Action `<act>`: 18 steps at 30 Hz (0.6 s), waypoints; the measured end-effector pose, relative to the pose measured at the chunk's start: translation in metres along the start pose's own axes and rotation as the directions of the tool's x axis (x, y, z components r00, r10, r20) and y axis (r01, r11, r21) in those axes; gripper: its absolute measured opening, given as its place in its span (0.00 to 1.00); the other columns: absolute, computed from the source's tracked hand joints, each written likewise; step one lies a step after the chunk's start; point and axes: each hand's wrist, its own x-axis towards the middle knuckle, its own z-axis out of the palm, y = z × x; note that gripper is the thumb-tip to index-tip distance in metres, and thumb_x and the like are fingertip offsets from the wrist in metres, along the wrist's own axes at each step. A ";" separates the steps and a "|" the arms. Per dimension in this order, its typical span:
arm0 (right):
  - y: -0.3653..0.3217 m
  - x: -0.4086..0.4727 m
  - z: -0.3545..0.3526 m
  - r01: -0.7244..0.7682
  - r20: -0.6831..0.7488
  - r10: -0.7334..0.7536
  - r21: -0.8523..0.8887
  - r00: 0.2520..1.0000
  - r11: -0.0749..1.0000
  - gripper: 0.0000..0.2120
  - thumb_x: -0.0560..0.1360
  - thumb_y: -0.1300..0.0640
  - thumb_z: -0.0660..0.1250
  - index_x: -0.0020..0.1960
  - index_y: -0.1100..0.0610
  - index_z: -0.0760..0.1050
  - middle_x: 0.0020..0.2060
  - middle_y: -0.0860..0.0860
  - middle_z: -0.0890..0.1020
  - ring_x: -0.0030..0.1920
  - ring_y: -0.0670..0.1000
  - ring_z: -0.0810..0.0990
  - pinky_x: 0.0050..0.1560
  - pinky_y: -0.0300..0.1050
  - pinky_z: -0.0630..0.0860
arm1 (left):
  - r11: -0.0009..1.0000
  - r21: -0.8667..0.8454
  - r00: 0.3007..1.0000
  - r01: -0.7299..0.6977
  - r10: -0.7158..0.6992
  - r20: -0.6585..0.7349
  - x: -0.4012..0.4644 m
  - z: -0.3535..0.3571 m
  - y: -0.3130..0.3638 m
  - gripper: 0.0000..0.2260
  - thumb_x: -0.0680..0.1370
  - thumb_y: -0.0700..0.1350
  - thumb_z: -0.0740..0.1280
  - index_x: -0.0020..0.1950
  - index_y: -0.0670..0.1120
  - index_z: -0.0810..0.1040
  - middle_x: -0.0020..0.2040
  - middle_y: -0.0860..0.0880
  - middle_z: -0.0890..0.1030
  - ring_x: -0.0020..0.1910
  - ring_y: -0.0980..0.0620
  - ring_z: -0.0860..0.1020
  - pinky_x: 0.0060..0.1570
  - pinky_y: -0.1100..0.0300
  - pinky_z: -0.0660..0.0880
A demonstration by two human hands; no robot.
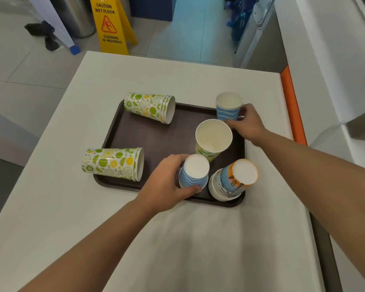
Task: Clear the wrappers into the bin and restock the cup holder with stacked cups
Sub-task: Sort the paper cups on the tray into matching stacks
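Both arms run out of the picture at the bottom, so the person is not seen. The left hand [167, 182] covers the near side of an upside-down blue striped cup [193, 172]. The right hand [248, 124] hides the bottom of the upright blue striped cup [228, 108], and its fingertips go behind that cup. The tall lime cup [212, 140] hides part of the tray [156, 135]. The yellow wet floor sign [110, 24] is cut off at the top
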 end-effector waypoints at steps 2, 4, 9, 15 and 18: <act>-0.012 -0.009 -0.011 0.025 -0.140 -0.014 0.072 0.990 0.997 0.30 0.68 0.56 0.76 0.64 0.61 0.66 0.56 0.52 0.74 0.53 0.50 0.76 0.49 0.42 0.75 | 1.000 -0.001 1.000 0.019 -0.019 0.020 -0.001 -0.003 0.000 0.31 0.66 0.55 0.78 0.67 0.54 0.72 0.59 0.59 0.75 0.59 0.59 0.74 0.60 0.55 0.74; -0.032 -0.021 -0.026 0.118 -0.246 -0.083 0.131 0.966 0.984 0.28 0.68 0.56 0.75 0.63 0.59 0.67 0.55 0.52 0.75 0.51 0.48 0.77 0.49 0.42 0.77 | 0.999 -0.019 0.998 0.043 -0.042 0.038 -0.001 -0.008 0.001 0.33 0.65 0.55 0.79 0.67 0.54 0.71 0.59 0.59 0.75 0.60 0.60 0.74 0.60 0.56 0.75; -0.096 -0.083 -0.062 0.374 -0.120 -0.371 0.000 0.921 0.928 0.24 0.70 0.53 0.74 0.63 0.50 0.71 0.53 0.47 0.76 0.50 0.45 0.78 0.49 0.39 0.77 | 0.998 0.049 0.998 0.034 -0.036 0.045 -0.008 -0.031 0.004 0.31 0.68 0.55 0.78 0.68 0.52 0.71 0.62 0.57 0.75 0.60 0.61 0.73 0.60 0.63 0.73; -0.151 -0.178 -0.061 0.452 0.162 -0.423 -0.286 0.892 0.845 0.27 0.63 0.50 0.78 0.58 0.46 0.70 0.49 0.40 0.77 0.43 0.38 0.75 0.38 0.27 0.70 | 0.984 0.168 0.985 -0.055 0.081 -0.152 -0.017 -0.081 -0.004 0.18 0.73 0.49 0.72 0.63 0.50 0.76 0.58 0.55 0.78 0.58 0.55 0.76 0.58 0.58 0.72; -0.149 -0.201 -0.038 0.487 0.270 -0.407 -0.429 0.873 0.760 0.27 0.63 0.50 0.75 0.60 0.45 0.71 0.51 0.44 0.77 0.49 0.43 0.76 0.51 0.40 0.75 | 0.972 0.229 0.961 0.048 0.017 -0.275 -0.022 -0.107 -0.019 0.17 0.75 0.42 0.68 0.64 0.49 0.76 0.60 0.52 0.78 0.61 0.50 0.74 0.59 0.56 0.71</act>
